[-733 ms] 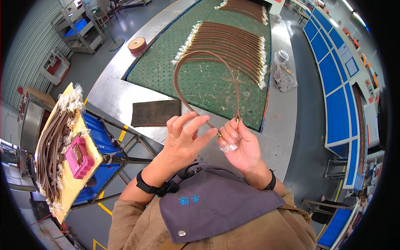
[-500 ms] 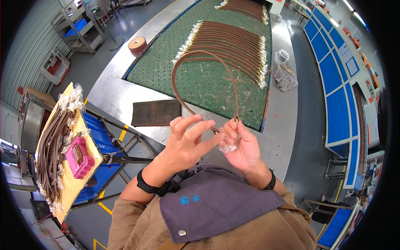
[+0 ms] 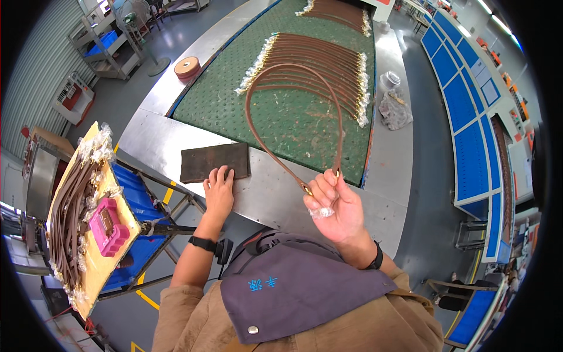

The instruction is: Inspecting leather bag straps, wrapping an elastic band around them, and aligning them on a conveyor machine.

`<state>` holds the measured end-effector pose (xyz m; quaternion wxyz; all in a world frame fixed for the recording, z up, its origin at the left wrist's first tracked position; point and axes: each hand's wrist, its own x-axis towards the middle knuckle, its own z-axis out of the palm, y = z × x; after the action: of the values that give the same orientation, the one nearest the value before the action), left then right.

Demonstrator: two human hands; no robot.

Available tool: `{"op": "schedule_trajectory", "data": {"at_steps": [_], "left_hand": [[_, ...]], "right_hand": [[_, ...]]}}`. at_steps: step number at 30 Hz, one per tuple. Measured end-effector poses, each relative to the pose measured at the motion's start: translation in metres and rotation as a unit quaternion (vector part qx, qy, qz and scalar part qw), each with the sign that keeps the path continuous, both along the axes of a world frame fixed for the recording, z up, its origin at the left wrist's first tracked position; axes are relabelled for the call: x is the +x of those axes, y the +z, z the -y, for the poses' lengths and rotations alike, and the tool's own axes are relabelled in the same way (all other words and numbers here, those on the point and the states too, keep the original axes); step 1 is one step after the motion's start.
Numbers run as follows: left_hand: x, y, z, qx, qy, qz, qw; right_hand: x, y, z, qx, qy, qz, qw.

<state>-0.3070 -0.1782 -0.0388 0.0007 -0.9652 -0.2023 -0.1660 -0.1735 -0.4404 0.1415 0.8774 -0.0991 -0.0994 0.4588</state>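
A brown strap (image 3: 248, 111) with gold-coloured metal ends stands up in a wide loop. My right hand (image 3: 339, 212) is closed on it, pinching both ends together, and crumpled clear plastic pokes out below the fingers. At the near left, my left hand (image 3: 219, 196) lies with its fingers spread over the front edge of a dark, flat rectangular pad (image 3: 202, 162). Behind the loop, several similar brown straps (image 3: 314, 56) lie side by side on a green belt (image 3: 220, 111), clear plastic wrapping their ends.
Metal table edging (image 3: 151, 132) borders the belt. A tape roll (image 3: 187, 68) sits at its left; a crumpled plastic bag (image 3: 396, 111) lies at its right. Left of me, a yellow board (image 3: 125, 220) on a stand bears more straps and a pink case (image 3: 109, 229).
My left hand has left the strap ends and moved left and down onto the dark pad. The right hand keeps hold of the strap, whose loop has turned a little and widened.
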Motion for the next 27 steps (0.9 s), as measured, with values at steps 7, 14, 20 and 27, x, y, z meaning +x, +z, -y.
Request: {"op": "schedule_trajectory", "data": {"at_steps": [7,14,20,27], "left_hand": [[0.003,0.024,0.007,-0.075,0.011,-0.017,0.997],[0.003,0.031,0.009,-0.092,0.040,0.036,0.994],[0.006,0.050,0.017,-0.137,0.016,0.078,0.987],[0.009,0.076,0.025,-0.215,-0.008,0.111,0.970]], "right_hand": [[-0.003,-0.002,-0.002,0.001,-0.009,0.012,1.000],[-0.005,0.001,0.000,-0.019,-0.019,0.015,1.000],[-0.006,-0.002,0.001,-0.028,-0.032,-0.001,0.999],[-0.006,-0.007,0.000,-0.034,-0.038,-0.011,0.999]]}}
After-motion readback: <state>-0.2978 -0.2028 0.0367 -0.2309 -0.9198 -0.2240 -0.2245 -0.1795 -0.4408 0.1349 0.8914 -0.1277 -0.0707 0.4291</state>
